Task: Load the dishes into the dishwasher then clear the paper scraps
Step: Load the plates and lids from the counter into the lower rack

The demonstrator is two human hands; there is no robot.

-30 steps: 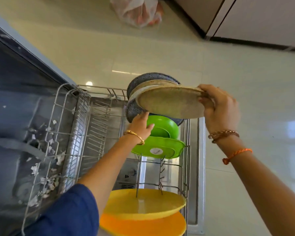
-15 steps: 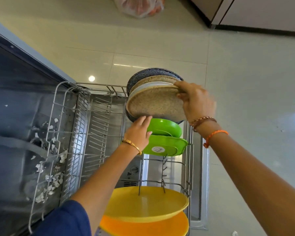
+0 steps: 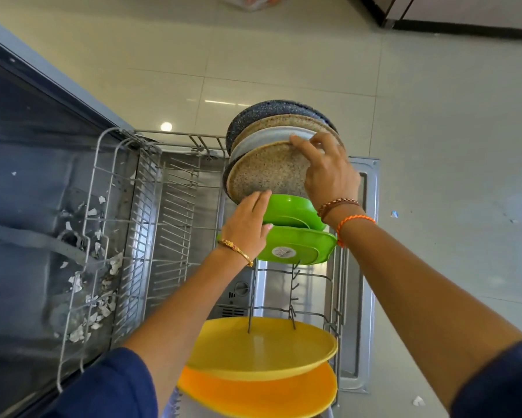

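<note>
speckled plates: four are standing on edge at the far end of the rack (image 3: pixel 112 212), a dark one, a tan one, a pale grey one, and the nearest speckled plate (image 3: pixel 268 173).
green dishes: two are sitting just below them, a green bowl (image 3: pixel 289 211) and a green plate (image 3: pixel 298 245).
yellow and orange: one yellow plate (image 3: pixel 262 348) is lying over one orange plate (image 3: pixel 259 393) at the near end.
right hand (image 3: pixel 329 173): is pinching the nearest speckled plate's top edge, fingers curled over it.
left hand (image 3: pixel 247 224): is touching that plate's lower rim with straight fingers, covering part of the green dishes.
paper scraps (image 3: pixel 103 285): many are lying under the rack's left side; a few more are on the floor tiles (image 3: pixel 434 146).
</note>
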